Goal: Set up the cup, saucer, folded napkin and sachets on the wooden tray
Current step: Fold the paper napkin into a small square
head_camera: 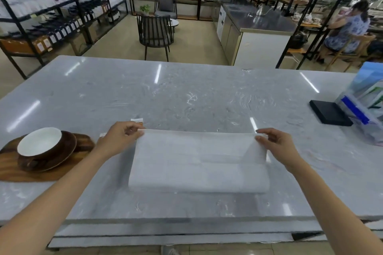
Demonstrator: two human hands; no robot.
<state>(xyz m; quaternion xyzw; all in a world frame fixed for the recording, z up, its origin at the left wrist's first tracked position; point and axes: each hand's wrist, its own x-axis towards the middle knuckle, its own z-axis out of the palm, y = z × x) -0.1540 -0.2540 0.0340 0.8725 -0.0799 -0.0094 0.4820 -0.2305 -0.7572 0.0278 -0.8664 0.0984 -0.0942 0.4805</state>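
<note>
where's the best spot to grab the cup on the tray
By its handle, which looks to stick out on the near side of the cup, low by the saucer. Probably come from the near side with the left hand; the wide bowl is awkward to wrap, and the napkin occupies both hands.

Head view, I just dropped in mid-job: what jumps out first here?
The white napkin in the middle of the grey marble counter, with the left hand and right hand each pinching a far corner, mid-fold. At the left, the cup already sits on its brown saucer on the wooden tray. Sachets lie on the counter just beyond the left hand.
</note>
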